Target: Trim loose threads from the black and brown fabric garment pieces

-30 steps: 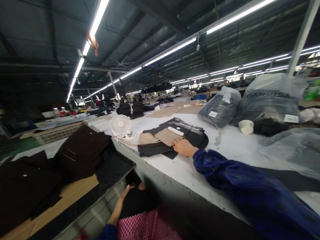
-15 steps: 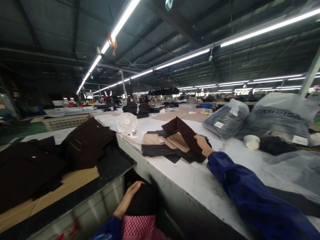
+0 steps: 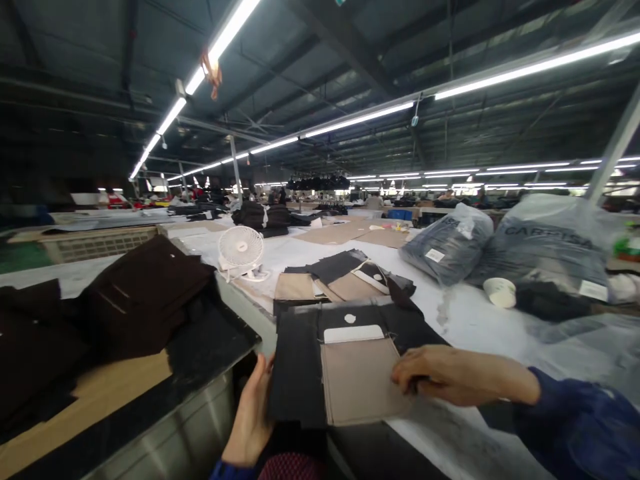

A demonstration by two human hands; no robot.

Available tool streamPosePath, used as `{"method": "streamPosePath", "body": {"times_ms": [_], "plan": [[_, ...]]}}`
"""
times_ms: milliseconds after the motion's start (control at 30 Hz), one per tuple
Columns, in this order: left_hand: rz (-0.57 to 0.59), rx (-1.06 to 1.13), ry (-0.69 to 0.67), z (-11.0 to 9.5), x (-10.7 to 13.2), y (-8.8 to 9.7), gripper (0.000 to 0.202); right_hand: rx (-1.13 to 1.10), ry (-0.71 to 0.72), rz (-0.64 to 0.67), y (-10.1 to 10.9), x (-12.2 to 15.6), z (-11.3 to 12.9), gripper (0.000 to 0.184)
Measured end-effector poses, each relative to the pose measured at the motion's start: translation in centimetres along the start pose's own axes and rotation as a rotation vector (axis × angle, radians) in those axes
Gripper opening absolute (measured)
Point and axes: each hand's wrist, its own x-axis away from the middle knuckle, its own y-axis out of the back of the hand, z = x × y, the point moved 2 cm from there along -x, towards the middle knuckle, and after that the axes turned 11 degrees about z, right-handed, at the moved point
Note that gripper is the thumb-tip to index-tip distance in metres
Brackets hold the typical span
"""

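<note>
In front of me a black fabric panel (image 3: 299, 370) lies tilted at the table edge. It carries a beige pocket (image 3: 363, 387) with a white strip (image 3: 353, 334) along its top. My left hand (image 3: 253, 407) grips the panel's left edge, thumb up and the other fingers mostly hidden behind it. The curled fingers of my right hand (image 3: 440, 373) pinch at the right edge of the pocket; the fingertips are partly hidden. Just beyond is a pile of black and beige fabric pieces (image 3: 295, 287), with a dark brown piece (image 3: 403, 297) at its right side.
A small white fan (image 3: 241, 250) stands left of the pile. Dark brown fabric stacks (image 3: 145, 293) lie on the lower left surface. At the right are clear plastic bags (image 3: 445, 243) of dark goods and a white cup (image 3: 500, 292).
My right hand has come back from the pile to the panel near me, and the lifted brown piece is down. My left hand has risen to the panel's left edge. The view has shifted slightly.
</note>
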Motion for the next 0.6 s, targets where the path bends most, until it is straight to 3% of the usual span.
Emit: {"method": "streamPosePath", "body": {"times_ms": [67, 100, 167, 267, 333, 467, 600], "plan": [[-0.094, -0.098, 0.030, 0.5, 0.2, 0.0, 0.045, -0.135, 0.006, 0.060, -0.2, 0.1, -0.6, 0.027], [-0.122, -0.163, 0.032, 0.6, 0.1, -0.1, 0.046, -0.193, -0.007, 0.027, 0.1, -0.2, -1.4, 0.027], [-0.135, -0.263, 0.027, 0.9, -0.4, -0.6, 0.047, -0.242, -0.085, -0.149, 1.5, -1.3, -4.0, 0.032], [-0.139, -0.328, 0.076, 1.2, -1.3, -1.5, 0.044, -0.095, -0.269, -0.513, 3.6, -3.6, -9.0, 0.032], [-0.138, -0.355, 0.116, 1.2, -1.5, -1.6, 0.045, -0.038, -0.328, -0.613, 4.3, -5.1, -12.1, 0.037], [-0.198, -0.415, 0.119, 0.6, -0.1, 0.8, 0.055, -0.007, -0.372, -0.534, 4.3, -7.3, -15.7, 0.044], [-0.348, -0.521, 0.150, -0.3, 3.3, 4.6, 0.061, 0.016, -0.282, -0.415, 3.8, -8.5, -15.8, 0.040]]}}
